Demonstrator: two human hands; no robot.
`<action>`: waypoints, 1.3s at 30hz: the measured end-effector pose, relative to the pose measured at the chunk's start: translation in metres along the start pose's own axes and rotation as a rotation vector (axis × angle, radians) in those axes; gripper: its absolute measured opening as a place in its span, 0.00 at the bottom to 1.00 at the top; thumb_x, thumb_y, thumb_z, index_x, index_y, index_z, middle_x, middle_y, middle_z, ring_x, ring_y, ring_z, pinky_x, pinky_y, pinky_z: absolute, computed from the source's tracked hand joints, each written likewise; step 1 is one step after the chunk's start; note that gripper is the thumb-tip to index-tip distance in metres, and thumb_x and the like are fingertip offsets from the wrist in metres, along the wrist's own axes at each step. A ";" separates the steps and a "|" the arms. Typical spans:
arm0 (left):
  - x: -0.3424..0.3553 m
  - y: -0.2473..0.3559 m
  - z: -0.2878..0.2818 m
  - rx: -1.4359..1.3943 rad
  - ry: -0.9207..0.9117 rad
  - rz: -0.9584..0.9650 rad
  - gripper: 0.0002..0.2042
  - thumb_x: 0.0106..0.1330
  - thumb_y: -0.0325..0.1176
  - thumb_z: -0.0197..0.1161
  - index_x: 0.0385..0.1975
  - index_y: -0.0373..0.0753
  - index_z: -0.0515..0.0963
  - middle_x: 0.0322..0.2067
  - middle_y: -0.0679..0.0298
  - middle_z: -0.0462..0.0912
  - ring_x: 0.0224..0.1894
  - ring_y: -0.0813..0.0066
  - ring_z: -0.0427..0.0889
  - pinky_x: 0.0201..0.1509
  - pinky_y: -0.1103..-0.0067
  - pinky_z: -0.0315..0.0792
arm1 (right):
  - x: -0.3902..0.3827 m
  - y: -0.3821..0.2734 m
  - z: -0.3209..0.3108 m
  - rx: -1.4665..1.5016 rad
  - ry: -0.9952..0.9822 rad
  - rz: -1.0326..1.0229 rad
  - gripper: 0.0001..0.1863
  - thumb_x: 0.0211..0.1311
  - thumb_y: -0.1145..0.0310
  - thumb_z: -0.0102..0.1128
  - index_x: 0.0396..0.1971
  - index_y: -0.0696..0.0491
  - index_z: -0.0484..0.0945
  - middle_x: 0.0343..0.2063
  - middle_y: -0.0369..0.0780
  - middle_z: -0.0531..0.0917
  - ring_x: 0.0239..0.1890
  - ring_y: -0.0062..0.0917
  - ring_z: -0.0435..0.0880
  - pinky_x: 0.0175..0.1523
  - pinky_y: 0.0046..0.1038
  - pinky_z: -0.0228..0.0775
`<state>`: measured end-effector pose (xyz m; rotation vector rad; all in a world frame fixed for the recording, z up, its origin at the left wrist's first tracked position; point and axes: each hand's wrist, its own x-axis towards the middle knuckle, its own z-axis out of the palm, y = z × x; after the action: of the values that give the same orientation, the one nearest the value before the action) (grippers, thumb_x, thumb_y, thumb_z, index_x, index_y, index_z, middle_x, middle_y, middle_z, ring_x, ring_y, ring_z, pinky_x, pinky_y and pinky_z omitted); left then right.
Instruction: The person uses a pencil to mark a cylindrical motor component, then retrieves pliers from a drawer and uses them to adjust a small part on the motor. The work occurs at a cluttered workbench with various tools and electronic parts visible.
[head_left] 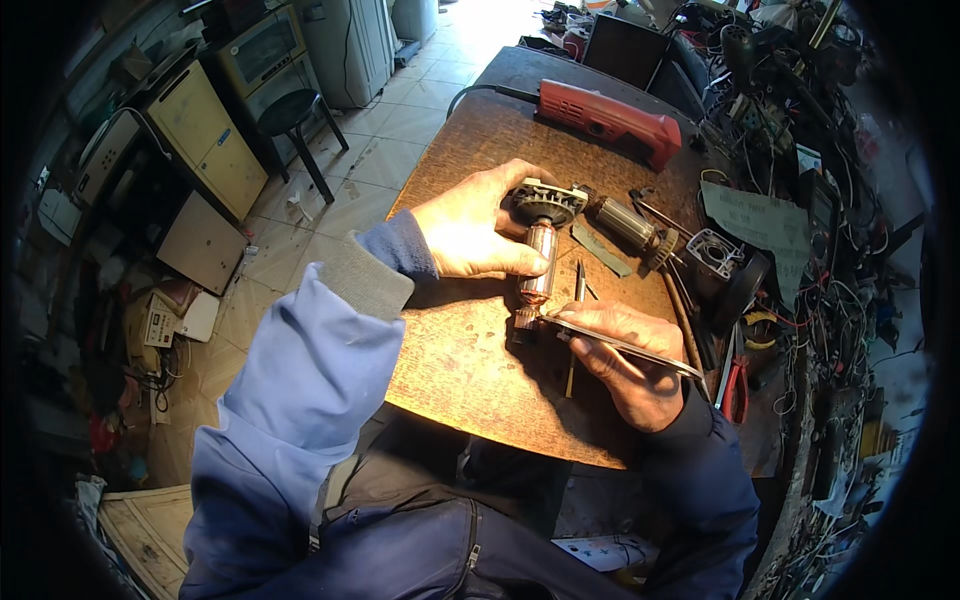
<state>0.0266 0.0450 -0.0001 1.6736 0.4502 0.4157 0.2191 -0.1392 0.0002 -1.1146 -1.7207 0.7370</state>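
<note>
My left hand is closed around a motor armature with copper windings, held over the wooden table. A dark fan with a pale plate is at its far end, and the copper commutator points toward me. In my closed right hand is a thin, flat metal tool; its exact kind is unclear. The tool's tip meets or nearly meets the commutator. Beyond my hands lie a second armature and a narrow greenish-grey strip. A slim pointed tool lies beside the held armature.
At the table's far side lies a red power tool body with its cord. A metal gear housing, a printed sheet and red-handled pliers crowd the right. Tangled wires fill the right edge. A black stool stands at left.
</note>
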 end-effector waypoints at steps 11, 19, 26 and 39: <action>0.000 0.001 0.001 0.004 0.002 -0.006 0.42 0.54 0.24 0.77 0.69 0.33 0.59 0.60 0.54 0.71 0.60 0.60 0.76 0.66 0.66 0.73 | 0.001 0.000 0.001 -0.010 -0.001 -0.039 0.12 0.65 0.80 0.66 0.48 0.61 0.84 0.43 0.49 0.87 0.46 0.33 0.88 0.52 0.28 0.79; -0.001 0.002 0.001 0.004 -0.002 -0.012 0.42 0.55 0.25 0.77 0.69 0.34 0.59 0.59 0.54 0.71 0.59 0.61 0.76 0.66 0.66 0.73 | 0.000 0.004 0.003 -0.104 0.002 -0.141 0.13 0.63 0.81 0.66 0.47 0.61 0.85 0.42 0.50 0.87 0.44 0.36 0.89 0.50 0.30 0.81; 0.000 0.001 0.001 -0.008 -0.002 -0.014 0.42 0.55 0.25 0.77 0.69 0.34 0.58 0.59 0.54 0.72 0.60 0.62 0.76 0.66 0.67 0.73 | -0.001 0.007 0.003 -0.095 0.001 -0.152 0.14 0.62 0.81 0.67 0.48 0.59 0.85 0.42 0.47 0.88 0.36 0.27 0.89 0.38 0.24 0.82; 0.000 0.002 0.001 -0.019 -0.009 -0.015 0.43 0.54 0.25 0.77 0.69 0.34 0.58 0.59 0.54 0.71 0.60 0.62 0.75 0.66 0.66 0.72 | -0.002 0.002 0.001 -0.101 -0.065 -0.142 0.13 0.62 0.82 0.65 0.46 0.58 0.86 0.40 0.48 0.88 0.34 0.28 0.89 0.38 0.24 0.81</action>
<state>0.0270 0.0434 0.0017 1.6524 0.4512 0.4003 0.2196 -0.1402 -0.0024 -1.0338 -1.8882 0.6095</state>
